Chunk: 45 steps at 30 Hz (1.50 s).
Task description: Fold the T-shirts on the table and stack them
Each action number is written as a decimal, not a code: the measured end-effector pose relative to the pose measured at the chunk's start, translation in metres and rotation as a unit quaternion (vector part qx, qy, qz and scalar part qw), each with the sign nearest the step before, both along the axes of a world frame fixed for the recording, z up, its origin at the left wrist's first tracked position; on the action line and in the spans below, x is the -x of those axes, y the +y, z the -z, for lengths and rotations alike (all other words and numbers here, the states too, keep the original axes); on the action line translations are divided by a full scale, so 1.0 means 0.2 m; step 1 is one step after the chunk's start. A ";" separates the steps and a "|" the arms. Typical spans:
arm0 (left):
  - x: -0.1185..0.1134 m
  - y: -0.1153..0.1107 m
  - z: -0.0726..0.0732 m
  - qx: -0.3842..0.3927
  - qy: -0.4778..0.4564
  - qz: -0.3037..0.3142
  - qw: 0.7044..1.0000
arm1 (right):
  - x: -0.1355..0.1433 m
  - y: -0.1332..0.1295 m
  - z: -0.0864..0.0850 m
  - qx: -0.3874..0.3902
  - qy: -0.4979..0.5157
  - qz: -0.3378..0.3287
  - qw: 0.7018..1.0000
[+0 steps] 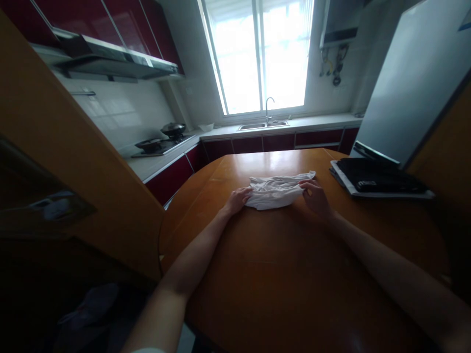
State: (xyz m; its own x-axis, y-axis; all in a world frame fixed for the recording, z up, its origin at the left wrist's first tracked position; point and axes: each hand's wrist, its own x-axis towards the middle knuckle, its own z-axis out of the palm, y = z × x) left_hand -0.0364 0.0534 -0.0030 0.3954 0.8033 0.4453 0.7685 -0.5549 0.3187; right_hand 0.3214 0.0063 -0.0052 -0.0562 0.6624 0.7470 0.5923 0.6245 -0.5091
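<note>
A crumpled white garment (275, 190), perhaps a shirt, lies bunched in a wide strip on the wooden table (253, 274). My left hand (238, 200) grips its left end, with fingers closed on the fabric. At the right end, my right hand (315, 197) pinches the near edge between thumb and fingers. The cloth between my hands is wrinkled, and one corner sticks out at the far right, beyond my right hand.
A stack of folded dark and white clothes (379, 176) sits at the table's right side, near the fridge (415, 83). Beyond the table are a sink (263, 125) under the window and a stove (165, 146) with pans. A wooden door (73, 132) stands at left.
</note>
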 end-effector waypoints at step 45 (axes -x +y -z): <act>0.09 -0.23 -0.08 0.059 -0.072 -0.055 0.994 | -0.12 -0.20 -0.03 0.260 -0.128 0.049 0.956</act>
State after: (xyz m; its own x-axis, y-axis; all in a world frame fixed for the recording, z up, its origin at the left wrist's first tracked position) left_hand -0.0535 0.0073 0.0127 0.2419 0.8880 0.3911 0.7643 -0.4226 0.4870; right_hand 0.3461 -0.0337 0.0007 -0.1111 0.9517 0.2864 0.7821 0.2615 -0.5656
